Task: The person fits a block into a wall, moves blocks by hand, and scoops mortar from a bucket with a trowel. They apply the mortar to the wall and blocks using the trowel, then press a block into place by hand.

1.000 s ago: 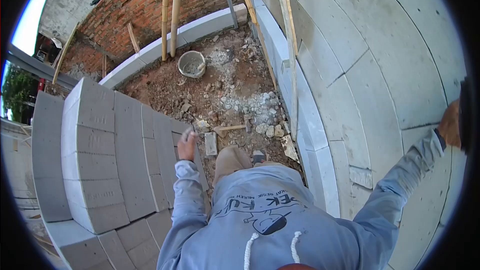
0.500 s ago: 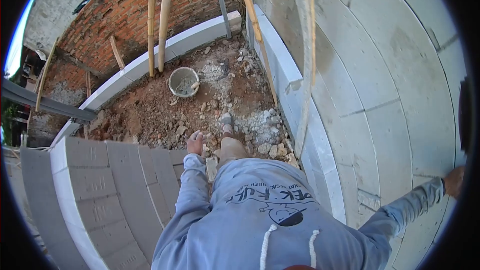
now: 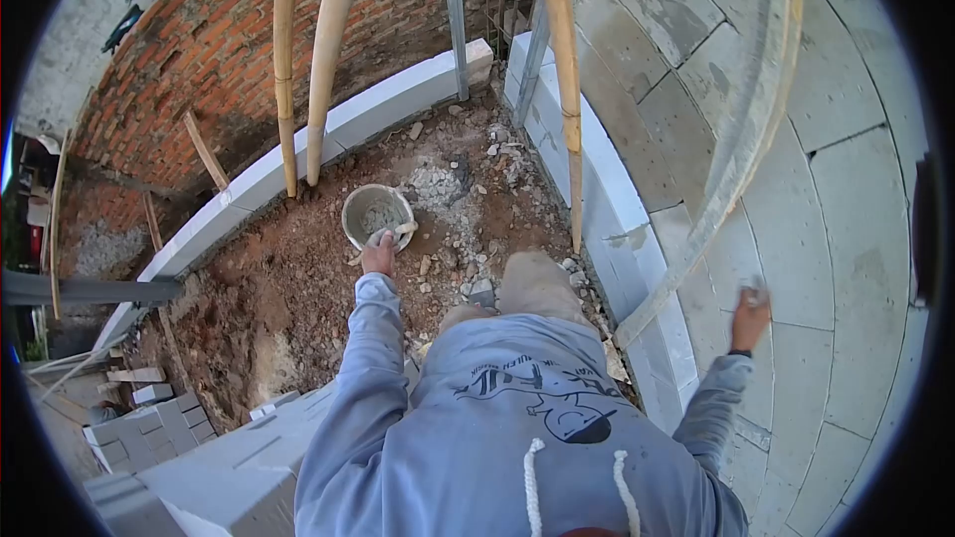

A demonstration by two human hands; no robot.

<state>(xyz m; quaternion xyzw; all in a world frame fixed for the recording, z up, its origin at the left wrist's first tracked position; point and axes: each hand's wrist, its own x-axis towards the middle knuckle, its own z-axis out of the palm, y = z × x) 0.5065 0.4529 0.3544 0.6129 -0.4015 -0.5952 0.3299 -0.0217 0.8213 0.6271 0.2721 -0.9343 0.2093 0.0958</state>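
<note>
My left hand (image 3: 379, 256) reaches forward, its loosely stretched fingers overlapping the near rim of a round bucket (image 3: 348, 222). Grey wet-looking mortar (image 3: 380, 217) lies inside the bucket. A short pale handle (image 3: 406, 228) sticks out over the bucket's right rim, just beside my left fingertips. On the right, my right hand (image 3: 751, 323) is raised in front of the grey block wall (image 3: 841, 239), fingers drawn together. A small pale greyish patch shows at those fingertips; I cannot tell what it is.
Bamboo poles (image 3: 325, 70) and a metal stud (image 3: 455, 20) rise ahead. Low white block courses (image 3: 398, 94) border the rubble-strewn soil (image 3: 269, 278). A curved pale strip (image 3: 736, 169) leans across the right side. A brick wall (image 3: 199, 70) stands behind; stacked blocks (image 3: 159, 433) lie lower left.
My left hand has moved forward to the bucket. My right hand has come inward from the far right edge. The view and my legs have shifted, with a knee now bent forward.
</note>
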